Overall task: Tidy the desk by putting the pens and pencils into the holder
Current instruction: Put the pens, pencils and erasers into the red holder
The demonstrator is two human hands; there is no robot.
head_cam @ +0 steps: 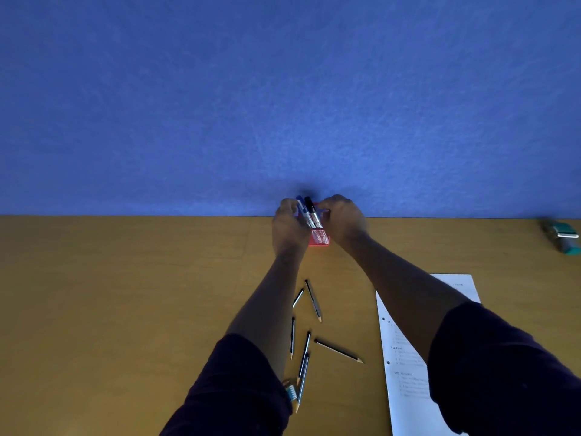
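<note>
Red mesh shows between two bare hands at the far edge of the tabletop (125,309), where a small pen holder (320,238) stands against a blue wall (283,89). The left hand (289,228) has its grip wrapped around a cluster of pens (308,212), blue and black caps up, their lower ends down in the holder. The right hand (342,220) curls against the holder's other side; whether its grip clasps anything cannot be told. Nearer, six pencils (313,299) lie scattered on the brown wood between the dark-sleeved forearms. A printed sheet (405,372) lies under the right arm, and a teal stapler (562,236) sits well apart at the far right.
</note>
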